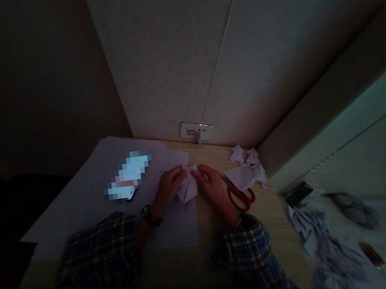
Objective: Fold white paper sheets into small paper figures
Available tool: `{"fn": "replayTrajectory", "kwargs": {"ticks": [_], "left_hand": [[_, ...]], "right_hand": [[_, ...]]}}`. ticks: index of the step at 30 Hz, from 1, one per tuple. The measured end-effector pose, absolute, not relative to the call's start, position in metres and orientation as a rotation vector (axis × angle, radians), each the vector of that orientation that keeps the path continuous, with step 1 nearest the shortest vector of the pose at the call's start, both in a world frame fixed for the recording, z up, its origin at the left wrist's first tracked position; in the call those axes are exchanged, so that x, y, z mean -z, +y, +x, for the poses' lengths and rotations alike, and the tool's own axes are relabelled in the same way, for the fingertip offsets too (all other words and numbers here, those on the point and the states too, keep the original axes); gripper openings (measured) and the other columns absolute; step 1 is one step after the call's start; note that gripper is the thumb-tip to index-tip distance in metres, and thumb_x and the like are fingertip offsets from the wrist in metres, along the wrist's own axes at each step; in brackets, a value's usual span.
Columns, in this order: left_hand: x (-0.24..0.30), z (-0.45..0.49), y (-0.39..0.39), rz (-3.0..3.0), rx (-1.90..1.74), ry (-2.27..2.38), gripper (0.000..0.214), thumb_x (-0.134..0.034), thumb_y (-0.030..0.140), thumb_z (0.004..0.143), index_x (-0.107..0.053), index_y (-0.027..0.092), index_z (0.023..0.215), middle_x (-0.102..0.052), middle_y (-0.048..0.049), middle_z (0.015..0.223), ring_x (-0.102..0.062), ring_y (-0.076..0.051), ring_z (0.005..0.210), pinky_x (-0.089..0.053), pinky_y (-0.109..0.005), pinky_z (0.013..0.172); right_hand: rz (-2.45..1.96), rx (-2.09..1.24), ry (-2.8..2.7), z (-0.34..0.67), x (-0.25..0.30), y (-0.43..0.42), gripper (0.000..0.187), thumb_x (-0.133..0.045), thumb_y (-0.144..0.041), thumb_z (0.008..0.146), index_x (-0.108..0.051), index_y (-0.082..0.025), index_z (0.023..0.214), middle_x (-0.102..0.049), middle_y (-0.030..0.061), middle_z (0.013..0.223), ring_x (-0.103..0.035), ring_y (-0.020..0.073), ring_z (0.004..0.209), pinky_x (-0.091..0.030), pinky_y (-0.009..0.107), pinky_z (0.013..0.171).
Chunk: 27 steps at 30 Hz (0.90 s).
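A small folded piece of white paper (pixel 187 186) sits between both hands over a wooden table (pixel 181 269). My left hand (pixel 168 186) pinches its left edge, fingers curled; a watch is on that wrist. On the other side, my right hand (pixel 214 186) grips the paper's upper right corner with closed fingers. A flat white sheet (pixel 175 225) lies under the hands. Both sleeves are plaid. The light is dim.
Red-handled scissors (pixel 240 196) lie just right of my right hand. Several folded paper shapes (pixel 248 165) sit at the back right corner. A phone (pixel 128 176) rests on large white sheets (pixel 80 204) at the left. More paper pieces (pixel 315 237) lie off the table's right edge. A wall socket (pixel 196 130) is behind.
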<state>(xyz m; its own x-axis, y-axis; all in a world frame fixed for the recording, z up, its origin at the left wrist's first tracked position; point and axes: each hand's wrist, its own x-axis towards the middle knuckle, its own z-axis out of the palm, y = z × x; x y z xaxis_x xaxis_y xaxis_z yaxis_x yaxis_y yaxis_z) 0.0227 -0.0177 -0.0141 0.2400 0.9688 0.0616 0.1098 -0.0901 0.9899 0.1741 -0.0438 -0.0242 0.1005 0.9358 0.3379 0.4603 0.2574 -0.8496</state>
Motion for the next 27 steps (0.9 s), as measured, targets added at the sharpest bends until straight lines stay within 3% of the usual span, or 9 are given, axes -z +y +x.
{"fn": "replayTrajectory", "kwargs": {"ticks": [5, 9, 14, 20, 27], "left_hand": [[0.012, 0.022, -0.018, 1.461, -1.009, 1.063, 0.032, -0.066, 0.050, 0.074, -0.055, 0.021, 0.067, -0.055, 0.0038, 0.058, -0.051, -0.015, 0.057, -0.037, -0.024, 0.053], [0.008, 0.022, -0.020, 1.433, -1.009, 1.061, 0.034, -0.065, 0.052, 0.072, -0.053, 0.021, 0.065, -0.053, 0.0044, 0.057, -0.050, -0.014, 0.056, -0.035, -0.024, 0.051], [0.012, 0.021, -0.018, 1.360, -1.067, 1.114, 0.033, -0.065, 0.052, 0.073, -0.056, 0.021, 0.069, -0.056, 0.0037, 0.059, -0.053, -0.015, 0.058, -0.037, -0.024, 0.053], [0.013, 0.019, -0.009, 1.206, -0.830, 0.937, 0.045, -0.086, 0.052, 0.052, -0.062, 0.020, 0.072, -0.066, 0.0003, 0.062, -0.063, -0.021, 0.066, -0.046, -0.028, 0.059], [0.016, 0.016, -0.009, 1.118, -1.048, 1.096, 0.045, -0.083, 0.055, 0.057, -0.064, 0.018, 0.074, -0.068, -0.0004, 0.066, -0.065, -0.021, 0.069, -0.047, -0.028, 0.061]], "right_hand": [[-1.365, -0.589, -1.541, 0.175, 0.021, -0.045, 0.038, -0.059, -0.046, 0.092, -0.051, -0.024, 0.061, -0.050, -0.0025, 0.061, -0.046, 0.0162, 0.061, -0.037, 0.028, 0.059], [-1.344, -0.641, -1.559, 0.174, 0.022, -0.045, 0.039, -0.054, -0.045, 0.094, -0.053, -0.024, 0.062, -0.052, -0.0024, 0.061, -0.048, 0.0162, 0.061, -0.037, 0.028, 0.059], [-1.366, -0.623, -1.512, 0.173, 0.025, -0.045, 0.028, -0.056, -0.043, 0.092, -0.060, -0.024, 0.071, -0.058, -0.0020, 0.065, -0.053, 0.0173, 0.063, -0.041, 0.028, 0.061], [-1.428, -0.584, -1.481, 0.177, 0.020, -0.046, 0.030, -0.059, -0.041, 0.091, -0.050, -0.024, 0.067, -0.049, -0.0041, 0.062, -0.047, 0.0155, 0.061, -0.036, 0.027, 0.059], [-1.297, -0.485, -1.561, 0.174, 0.016, -0.049, 0.019, -0.063, -0.040, 0.088, -0.051, -0.026, 0.086, -0.055, 0.0005, 0.082, -0.052, 0.0204, 0.076, -0.046, 0.034, 0.072]]}}
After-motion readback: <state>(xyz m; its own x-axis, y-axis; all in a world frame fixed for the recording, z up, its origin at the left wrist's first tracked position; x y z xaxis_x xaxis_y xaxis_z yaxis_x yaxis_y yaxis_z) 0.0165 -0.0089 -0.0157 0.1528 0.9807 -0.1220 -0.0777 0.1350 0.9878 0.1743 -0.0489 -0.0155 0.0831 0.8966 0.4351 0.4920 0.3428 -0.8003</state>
